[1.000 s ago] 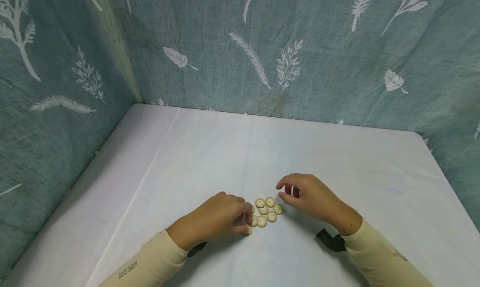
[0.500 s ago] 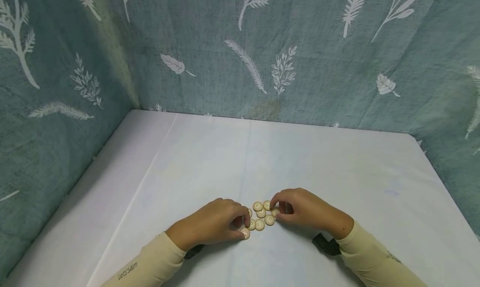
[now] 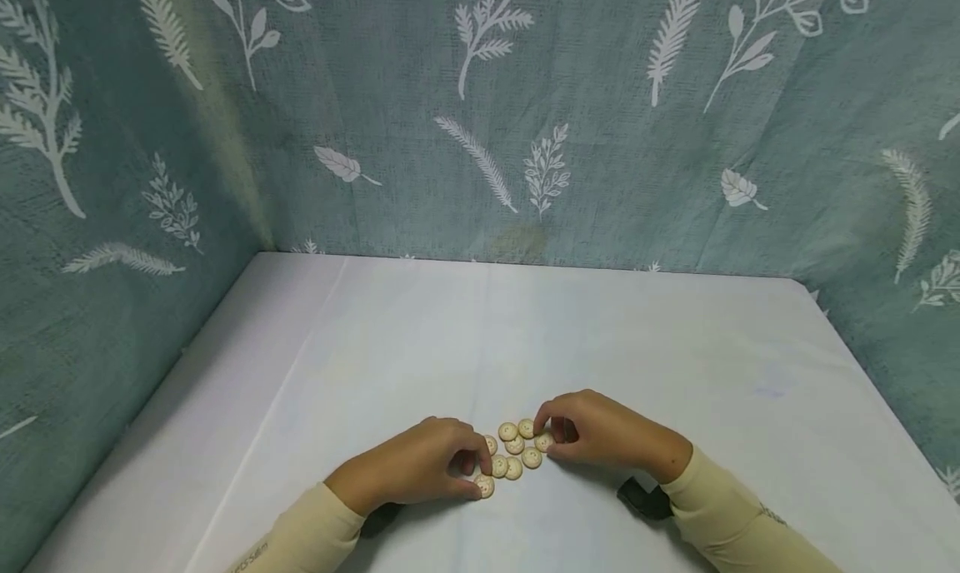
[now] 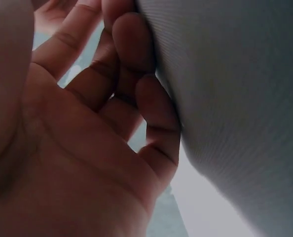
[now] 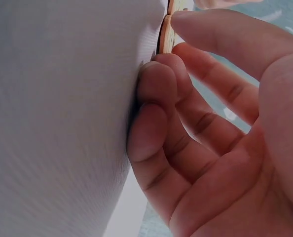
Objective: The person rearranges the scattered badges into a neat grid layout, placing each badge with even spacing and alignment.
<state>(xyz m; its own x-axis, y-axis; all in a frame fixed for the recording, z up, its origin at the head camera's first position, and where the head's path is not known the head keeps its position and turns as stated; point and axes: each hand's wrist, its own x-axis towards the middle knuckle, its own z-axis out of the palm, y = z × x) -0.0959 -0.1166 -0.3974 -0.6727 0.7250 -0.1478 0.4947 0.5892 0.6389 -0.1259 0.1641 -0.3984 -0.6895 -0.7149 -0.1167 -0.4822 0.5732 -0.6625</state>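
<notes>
Now lowered, the right hand joins the left hand, grips spread, so both reach the lower-centre wooden buttons.

A: What colours top the frame?
B: Grey-green cloth printed with white leaves and fern sprigs, a yellowish streak at upper left.
A: And below?
B: A white tabletop; at lower centre, pale tan discs with small dark marks. Sleeves at lower left and right are cream, the left one dark-lettered; a wrist device, lower right, is black.
</notes>
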